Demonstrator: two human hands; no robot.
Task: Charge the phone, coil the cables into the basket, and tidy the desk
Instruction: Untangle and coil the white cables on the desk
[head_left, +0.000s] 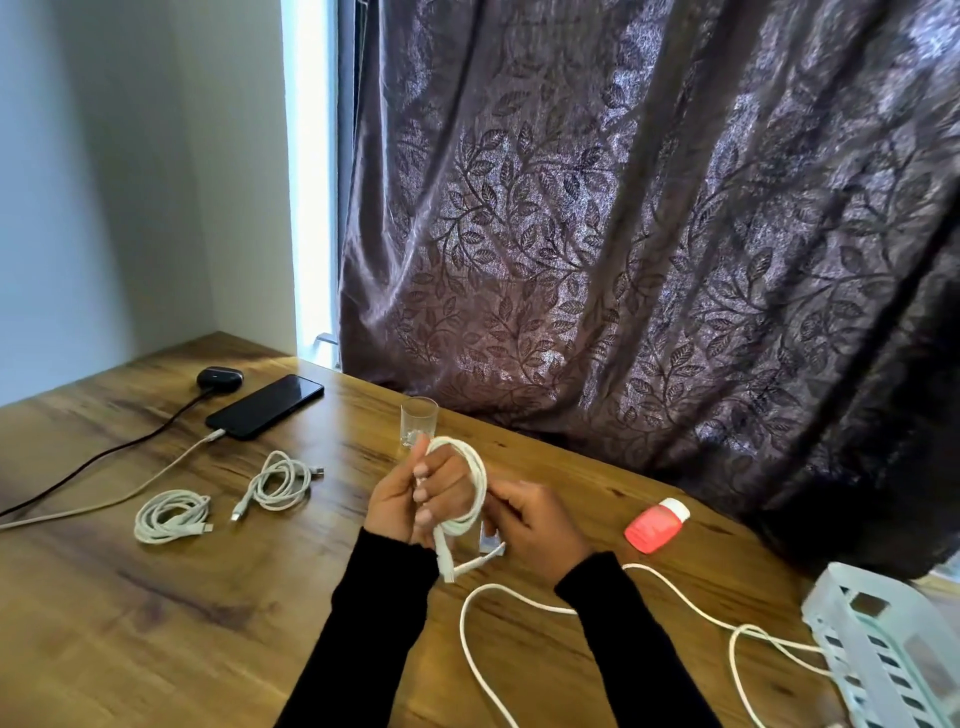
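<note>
My left hand (410, 493) holds loops of a white cable (475, 486) wound around its fingers, above the middle of the wooden desk (156, 623). My right hand (535, 519) pinches the same cable just to the right of the loops. The cable's loose length (519, 603) trails over the desk toward the pale blue basket (878, 639) at the right edge. A black phone (265, 406) lies at the back left with a white charging cable (156, 475) plugged in. Two coiled white cables (171, 517) (278, 480) lie left of my hands.
A small clear glass (418, 420) stands just behind my hands. A black earbud case (220, 378) with a dark cord sits beside the phone. A red bottle with a white cap (655, 525) lies at the right. A dark patterned curtain (649, 234) hangs behind the desk.
</note>
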